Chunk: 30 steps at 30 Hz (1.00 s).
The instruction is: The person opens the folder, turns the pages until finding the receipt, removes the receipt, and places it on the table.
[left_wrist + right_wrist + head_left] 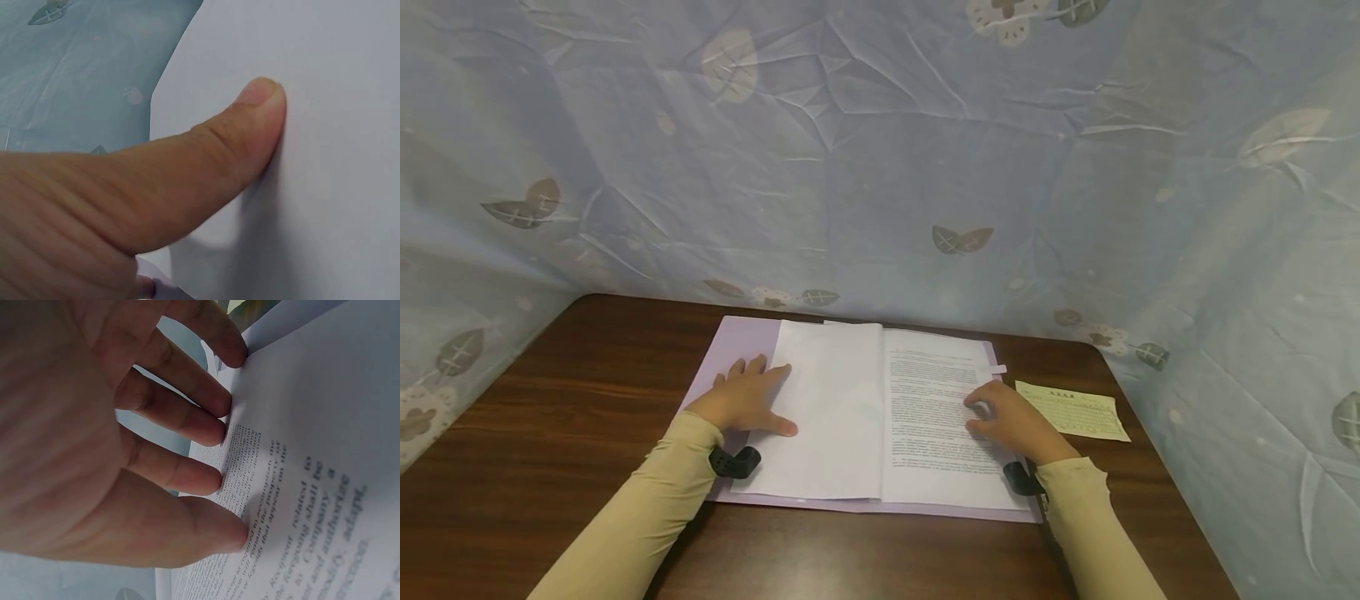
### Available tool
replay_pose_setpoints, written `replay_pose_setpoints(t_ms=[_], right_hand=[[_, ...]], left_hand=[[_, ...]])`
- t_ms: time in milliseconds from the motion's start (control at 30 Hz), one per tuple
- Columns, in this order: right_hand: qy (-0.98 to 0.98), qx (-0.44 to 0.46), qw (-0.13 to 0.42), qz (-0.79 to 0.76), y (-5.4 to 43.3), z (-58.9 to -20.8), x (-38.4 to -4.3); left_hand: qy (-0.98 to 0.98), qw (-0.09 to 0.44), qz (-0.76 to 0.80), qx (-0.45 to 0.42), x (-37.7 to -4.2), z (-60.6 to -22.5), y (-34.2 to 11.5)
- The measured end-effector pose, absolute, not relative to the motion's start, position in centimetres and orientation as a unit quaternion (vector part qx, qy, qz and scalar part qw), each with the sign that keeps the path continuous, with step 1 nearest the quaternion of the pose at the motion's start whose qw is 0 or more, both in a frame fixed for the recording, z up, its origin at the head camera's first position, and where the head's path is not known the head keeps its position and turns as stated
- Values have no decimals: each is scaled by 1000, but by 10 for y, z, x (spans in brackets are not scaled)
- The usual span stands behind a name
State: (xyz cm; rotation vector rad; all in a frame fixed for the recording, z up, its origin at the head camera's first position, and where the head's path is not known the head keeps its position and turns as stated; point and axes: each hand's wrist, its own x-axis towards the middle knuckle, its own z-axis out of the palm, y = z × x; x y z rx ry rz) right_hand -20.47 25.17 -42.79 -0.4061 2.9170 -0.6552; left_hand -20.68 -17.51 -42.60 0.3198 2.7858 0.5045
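A lilac folder (741,337) lies spread on the table with white sheets inside. Its left sheet (835,408) is blank on the visible side; the right one is a printed page (932,417) full of dense text. My left hand (745,402) rests over the outer edge of the blank sheet, fingers spread, and in the left wrist view its thumb (219,147) lies against the white paper. On the outer part of the printed page, my right hand (1017,423) touches the text with its fingertips (212,481), fingers loosely bent and apart from the thumb.
A small yellow-green slip of paper with lines of writing (1075,411) lies right of the folder, beyond the right hand. A pale tab (997,369) sticks out at the folder's right edge. Behind the dark wooden table (550,400) hangs a leaf-patterned curtain (880,192).
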Motion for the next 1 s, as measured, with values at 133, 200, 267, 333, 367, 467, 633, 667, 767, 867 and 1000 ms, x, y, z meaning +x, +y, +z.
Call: replay_pose_setpoints(t_ms=[133,200,267,333,367,467,633,667,767,867,1000], right_hand=[[967,-136,62,-208,254,-429,-206],[966,-138,61,-210,254,-430,-206],[965,-143,60,-211,254,-430,-206],[965,-148,57,-208,254,-431,-207],[965,-151,56,-207,253,-431,-207],[965,-155,53,-204,253,-433,-208],[966,-157,56,-197,252,-435,-210],[966,-156,57,-196,252,-436,-210],[967,-156,58,-193,251,-436,-209],[966,-160,58,-193,251,-435,-208],[965,-168,57,-195,251,-435,-205]], left_hand=[[966,147,182,113,-207,-426,-174],[966,147,181,113,-208,-426,-174],[966,146,179,113,-209,-427,-174],[967,144,177,113,-210,-427,-174],[967,144,177,113,-211,-427,-174],[967,146,176,111,-213,-428,-176],[966,152,178,110,-214,-428,-177],[966,152,180,110,-213,-427,-177],[966,152,179,112,-211,-427,-177],[966,150,176,114,-209,-426,-178],[967,154,170,113,-208,-424,-177]])
